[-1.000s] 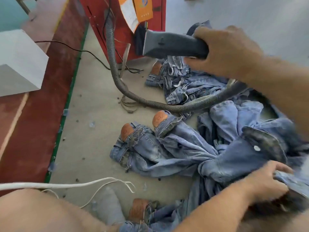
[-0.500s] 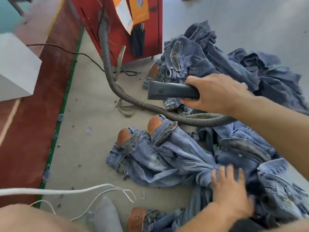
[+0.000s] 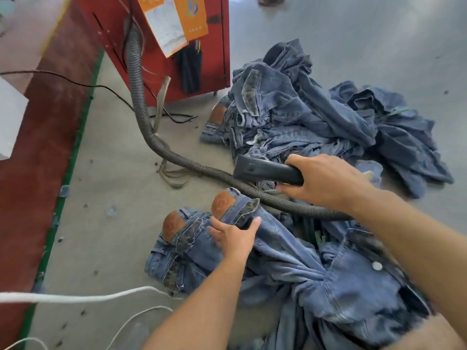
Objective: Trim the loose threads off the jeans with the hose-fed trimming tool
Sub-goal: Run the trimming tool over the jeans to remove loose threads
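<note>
A crumpled pair of blue jeans point(image 3: 290, 263) lies on the grey floor in front of me, its waistband with two brown leather patches point(image 3: 173, 224) pointing left. My left hand point(image 3: 235, 236) rests on the waistband between the patches, fingers spread and fairly straight. My right hand point(image 3: 326, 183) grips the black trimming tool point(image 3: 265, 169), held level a little above and behind the jeans with its nose pointing left. The tool's ribbed grey hose point(image 3: 141, 102) runs from the red machine down across the floor and under my right wrist.
A red machine cabinet point(image 3: 217, 59) with an orange tag stands at the back. Behind the tool is a heap of more jeans point(image 3: 303, 109). A red strip point(image 3: 38, 173) borders the floor on the left. A white cord point(image 3: 75, 297) crosses the lower left, a black cable point(image 3: 75, 82) the upper left.
My left hand has moved left from the bunched middle of the jeans onto the waistband. My right hand has come down and nearer with the tool.
</note>
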Tool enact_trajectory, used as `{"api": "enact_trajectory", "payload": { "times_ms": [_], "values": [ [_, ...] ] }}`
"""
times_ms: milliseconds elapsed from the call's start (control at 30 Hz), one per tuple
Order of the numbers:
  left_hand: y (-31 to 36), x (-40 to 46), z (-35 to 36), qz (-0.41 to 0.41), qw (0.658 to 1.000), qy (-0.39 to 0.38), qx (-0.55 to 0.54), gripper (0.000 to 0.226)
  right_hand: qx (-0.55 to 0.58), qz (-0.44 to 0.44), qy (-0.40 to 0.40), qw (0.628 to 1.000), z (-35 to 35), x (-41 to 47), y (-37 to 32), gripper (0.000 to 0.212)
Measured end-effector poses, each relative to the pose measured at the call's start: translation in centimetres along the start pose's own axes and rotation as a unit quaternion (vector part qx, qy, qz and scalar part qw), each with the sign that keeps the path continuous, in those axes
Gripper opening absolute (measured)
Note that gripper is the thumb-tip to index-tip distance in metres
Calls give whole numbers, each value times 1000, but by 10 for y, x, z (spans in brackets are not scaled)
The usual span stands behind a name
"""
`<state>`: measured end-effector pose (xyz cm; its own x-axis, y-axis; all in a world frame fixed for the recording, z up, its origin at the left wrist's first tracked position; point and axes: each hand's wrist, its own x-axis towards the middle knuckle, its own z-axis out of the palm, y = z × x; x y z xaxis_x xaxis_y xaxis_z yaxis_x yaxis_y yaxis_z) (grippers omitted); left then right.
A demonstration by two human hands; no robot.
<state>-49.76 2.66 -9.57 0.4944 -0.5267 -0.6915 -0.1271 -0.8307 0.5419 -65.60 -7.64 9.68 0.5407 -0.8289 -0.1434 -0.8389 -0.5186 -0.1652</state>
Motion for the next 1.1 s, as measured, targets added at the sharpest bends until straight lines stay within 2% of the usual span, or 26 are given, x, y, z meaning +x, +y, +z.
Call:
{"api": "enact_trajectory", "payload": {
  "times_ms": [67, 100, 200, 233, 267, 333, 400, 433, 500, 533, 633, 700, 767, 800, 833, 867, 900, 933, 1033, 1100],
  "values": [
    [2, 22, 1, -31, 999, -20, 21, 144, 0, 20, -8, 1000, 6, -7, 8, 44],
    [5, 28, -2, -56, 998, -31, -11, 131, 0, 29, -11, 1000, 7, -10, 10, 44],
    [6, 35, -21, -86, 972, -102, -194, 33, 9, 45, -9, 999, 7, -19, 13, 41],
    [2, 29, -32, -72, 954, -129, -260, 22, 13, 48, -3, 999, 6, -21, 13, 40],
    [-7, 21, -49, -54, 930, -168, -324, 28, 18, 52, 3, 998, 4, -23, 13, 40],
    [-39, -5, -88, -13, 868, -287, -405, 54, 29, 60, 12, 998, -1, -27, 10, 42],
    [-74, -32, -126, -18, 835, -391, -386, 71, 45, 66, 21, 997, -4, -34, 6, 43],
    [-86, -44, -140, -27, 832, -420, -363, 70, 49, 67, 24, 996, -6, -37, 4, 43],
    [-90, -62, -157, -29, 839, -424, -339, 59, 51, 60, 20, 997, -10, -47, 2, 42],
    [-82, -70, -162, -20, 852, -406, -331, 61, 49, 51, 16, 997, -12, -53, -1, 41],
    [-58, -74, -168, 18, 900, -299, -316, 46, 36, 33, 1, 999, -14, -67, -8, 38],
    [-54, -82, -185, 64, 915, -246, -315, 46, 39, 31, 2, 999, -13, -80, -16, 38],
    [-49, -98, -205, 88, 899, -265, -339, 32, 52, 36, 14, 998, -12, -91, -22, 38],
    [-49, -105, -212, 76, 884, -290, -359, 33, 56, 37, 20, 998, -11, -95, -24, 37],
    [-51, -109, -215, 52, 872, -321, -367, 47, 60, 38, 26, 997, -11, -100, -25, 37],
    [-56, -111, -216, 20, 876, -338, -344, 65, 65, 40, 32, 997, -10, -105, -25, 37],
    [-62, -114, -211, -10, 889, -344, -302, 74, 71, 41, 38, 996, -9, -111, -25, 37],
    [-69, -118, -205, -30, 907, -337, -250, 69, 76, 41, 42, 995, -8, -116, -25, 37],
    [-88, -124, -189, -36, 935, -317, -156, 28, 75, 35, 46, 995, -5, -130, -22, 37],
    [-97, -121, -184, 26, 950, -274, -149, 28, 80, 32, 43, 995, -5, -135, -20, 34]
  ]
}}
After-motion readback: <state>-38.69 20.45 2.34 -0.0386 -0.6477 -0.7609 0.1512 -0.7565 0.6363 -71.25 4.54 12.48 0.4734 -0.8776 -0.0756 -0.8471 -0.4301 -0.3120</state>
